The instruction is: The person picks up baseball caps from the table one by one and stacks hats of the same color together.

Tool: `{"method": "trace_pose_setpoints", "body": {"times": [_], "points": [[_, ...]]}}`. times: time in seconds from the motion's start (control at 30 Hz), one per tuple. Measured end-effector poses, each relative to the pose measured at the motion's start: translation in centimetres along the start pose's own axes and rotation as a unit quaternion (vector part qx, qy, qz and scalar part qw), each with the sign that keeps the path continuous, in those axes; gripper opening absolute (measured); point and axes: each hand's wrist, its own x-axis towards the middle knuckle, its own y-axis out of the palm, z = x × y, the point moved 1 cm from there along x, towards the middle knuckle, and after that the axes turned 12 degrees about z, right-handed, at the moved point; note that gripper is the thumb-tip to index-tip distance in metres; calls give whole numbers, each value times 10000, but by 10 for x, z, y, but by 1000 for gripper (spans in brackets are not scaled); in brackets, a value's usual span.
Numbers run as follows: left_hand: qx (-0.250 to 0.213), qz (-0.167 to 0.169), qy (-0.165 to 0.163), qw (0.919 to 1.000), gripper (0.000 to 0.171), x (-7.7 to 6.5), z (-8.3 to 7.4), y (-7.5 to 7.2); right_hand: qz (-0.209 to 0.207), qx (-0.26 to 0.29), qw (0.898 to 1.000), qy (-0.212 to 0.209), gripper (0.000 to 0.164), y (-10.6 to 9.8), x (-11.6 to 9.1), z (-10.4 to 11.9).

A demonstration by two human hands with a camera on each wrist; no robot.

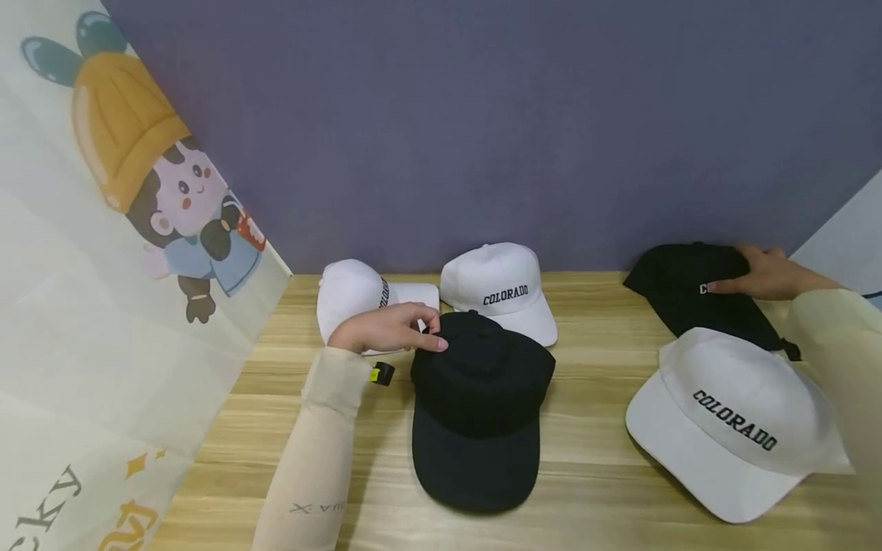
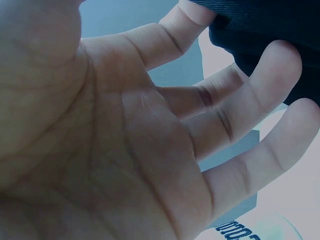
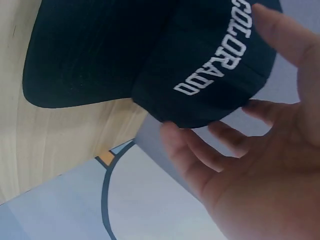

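Note:
A plain-looking black cap point(image 1: 475, 383) stands in the middle of the table, its brim toward me. My left hand point(image 1: 386, 327) pinches its upper left edge, thumb in front; the left wrist view shows fingertips point(image 2: 277, 65) against the dark cloth. At the back right, my right hand point(image 1: 775, 274) grips a second black cap point(image 1: 689, 279). Its thumb lies over the front, partly covering the lettering in the head view. The right wrist view shows this cap point(image 3: 200, 65) reading COLORADO in white, fingers behind its crown.
Two white COLORADO caps point(image 1: 347, 295), point(image 1: 492, 279) sit along the back wall point(image 1: 510, 138), behind the middle black cap. A larger white cap point(image 1: 744, 421) lies at front right, beside my right sleeve. The left side wall point(image 1: 83, 321) bears a cartoon print.

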Motion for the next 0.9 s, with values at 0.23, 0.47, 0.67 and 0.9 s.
{"method": "trace_pose_setpoints", "body": {"times": [0.23,0.47,0.67,0.9], "points": [[-5,30,-9,10000,38,3,-1,1,154,31,9994,301,115,4,9,-11],[185,9,137,9997,35,7,-4,2,22,-93,9977,674,124,9,16,-20],[191,-6,101,9998,36,10,-6,4,-474,-229,9928,1072,130,14,16,-20],[285,18,147,9995,34,13,-7,2,-489,-247,9899,1310,122,16,9,-24]]}}
